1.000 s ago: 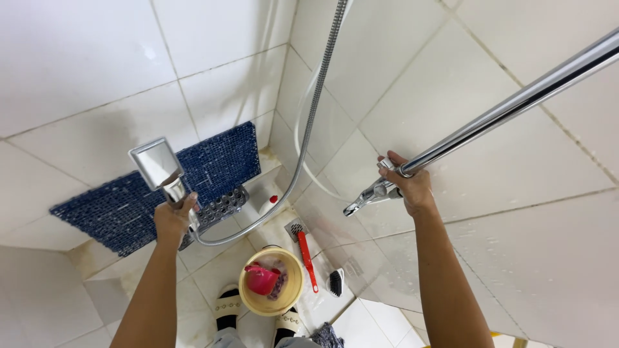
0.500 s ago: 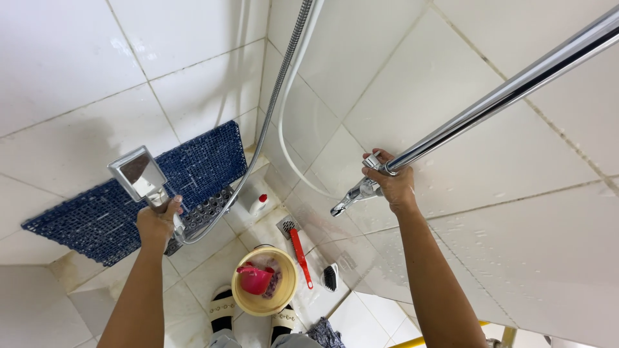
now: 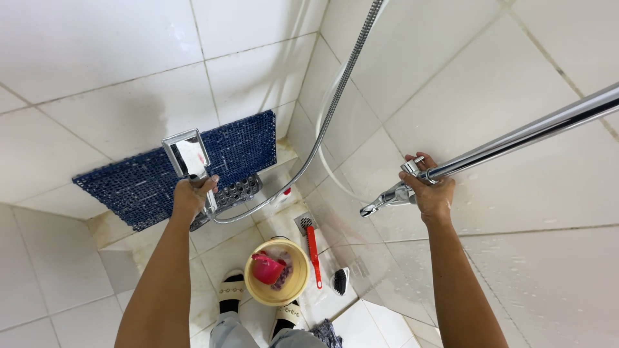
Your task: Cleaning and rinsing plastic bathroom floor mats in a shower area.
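At 9 o'clock of the view, a blue mat [image 3: 161, 171] leans against the white tile wall [image 3: 97, 58]. Just right of it the left hand [image 3: 192, 196] is clenched around the handle of a square chrome shower head [image 3: 187, 154], face up toward the camera. Behind that hand, a perforated metal rack [image 3: 235, 192]. The metal hose [image 3: 322, 122] loops from the handle at 7 o'clock up toward 12 o'clock and out of view.

At 6 o'clock, on the floor [image 3: 64, 283]: yellow bucket [image 3: 277, 274] with a pink scoop [image 3: 267, 267] inside, sandalled feet [image 3: 231, 293] touching its rim, a red-handled tool [image 3: 313, 248] and a small black brush [image 3: 340, 280] just beside it.

At 3 o'clock the right hand [image 3: 431, 193] grips the tap [image 3: 393, 193] where the chrome rail [image 3: 529, 132] meets it; fingers wrapped, knob hidden under them.

Risks, my read:
- Tiles look wet, so a grip slip could drop the shower head on the bucket or feet.
- Head points up at the face; water coming on sprays the person.
- Hose slack near the rack could snag.
- Weight on the rail may strain its mount.
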